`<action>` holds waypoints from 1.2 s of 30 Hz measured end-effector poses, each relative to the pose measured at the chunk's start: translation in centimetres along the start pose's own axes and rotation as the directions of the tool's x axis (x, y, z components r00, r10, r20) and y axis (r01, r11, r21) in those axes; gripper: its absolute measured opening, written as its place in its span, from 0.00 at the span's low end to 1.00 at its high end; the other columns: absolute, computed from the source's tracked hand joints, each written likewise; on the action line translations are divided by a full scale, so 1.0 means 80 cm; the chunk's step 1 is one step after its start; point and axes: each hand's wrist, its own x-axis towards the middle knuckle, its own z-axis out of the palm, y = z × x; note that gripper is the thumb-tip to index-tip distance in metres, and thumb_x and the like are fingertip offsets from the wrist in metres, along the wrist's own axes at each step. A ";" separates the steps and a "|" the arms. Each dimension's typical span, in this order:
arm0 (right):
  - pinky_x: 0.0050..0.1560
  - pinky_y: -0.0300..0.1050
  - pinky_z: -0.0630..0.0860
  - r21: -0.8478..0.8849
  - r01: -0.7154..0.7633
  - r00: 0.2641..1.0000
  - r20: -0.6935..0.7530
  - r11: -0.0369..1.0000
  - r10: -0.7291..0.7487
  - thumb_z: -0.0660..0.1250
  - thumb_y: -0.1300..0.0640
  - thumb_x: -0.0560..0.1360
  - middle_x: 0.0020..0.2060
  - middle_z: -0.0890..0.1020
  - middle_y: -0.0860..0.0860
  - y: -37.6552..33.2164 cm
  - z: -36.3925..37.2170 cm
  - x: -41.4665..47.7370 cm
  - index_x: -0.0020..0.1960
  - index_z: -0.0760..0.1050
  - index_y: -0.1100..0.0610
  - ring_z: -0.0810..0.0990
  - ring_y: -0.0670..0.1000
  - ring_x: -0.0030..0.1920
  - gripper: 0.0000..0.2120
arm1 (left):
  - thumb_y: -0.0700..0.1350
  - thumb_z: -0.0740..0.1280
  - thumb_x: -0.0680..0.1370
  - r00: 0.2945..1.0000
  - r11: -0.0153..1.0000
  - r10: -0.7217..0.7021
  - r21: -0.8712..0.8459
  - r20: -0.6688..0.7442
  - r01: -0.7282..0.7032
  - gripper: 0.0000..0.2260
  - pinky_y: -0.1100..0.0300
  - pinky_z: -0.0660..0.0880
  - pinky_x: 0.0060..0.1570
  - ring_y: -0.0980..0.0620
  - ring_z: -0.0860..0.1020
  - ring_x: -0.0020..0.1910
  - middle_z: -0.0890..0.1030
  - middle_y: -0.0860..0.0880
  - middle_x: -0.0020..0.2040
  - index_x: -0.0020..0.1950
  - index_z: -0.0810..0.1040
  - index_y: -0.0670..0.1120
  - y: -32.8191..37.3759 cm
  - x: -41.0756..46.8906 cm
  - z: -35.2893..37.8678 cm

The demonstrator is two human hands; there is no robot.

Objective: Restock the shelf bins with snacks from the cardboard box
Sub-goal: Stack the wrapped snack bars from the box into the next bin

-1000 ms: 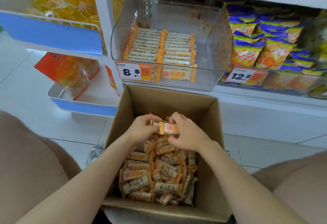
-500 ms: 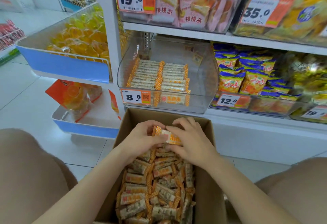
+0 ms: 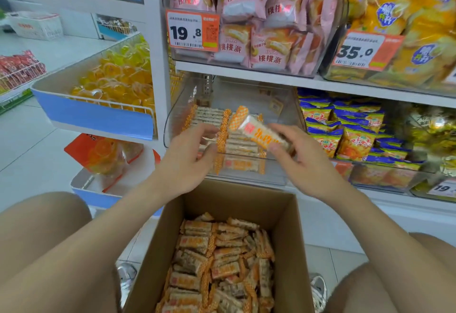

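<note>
The bar (image 3: 261,135), half a second ago just above the box (image 3: 293,251), is now raised to the mouth of the clear bin (image 3: 170,120), tilted over the stock already there. The transfer is judged under way, with placement not yet made. The right hand (image 3: 306,164) grips the bar, thumb on top and fingers curled beneath; further bars under it cannot be ruled out. The left hand (image 3: 185,162) has moved to the bin's front lip, fingers half curled; whether they pinch anything cannot be told. Count: one bar plainly in hand, two rows (image 3: 209,115) in the bin, and one box, its loose bars (image 3: 222,263) too many to count.
</note>
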 end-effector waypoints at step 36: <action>0.55 0.49 0.85 -0.283 -0.407 0.656 0.571 0.869 0.493 0.80 0.38 0.69 0.51 0.87 0.48 0.041 0.035 0.134 0.50 0.88 0.53 0.88 0.51 0.46 0.20 | 0.53 0.53 0.76 0.910 0.920 -0.068 0.378 0.410 -0.101 0.28 0.57 0.75 0.60 0.50 0.80 0.64 0.82 0.54 0.68 0.71 0.81 0.53 -0.027 0.068 0.045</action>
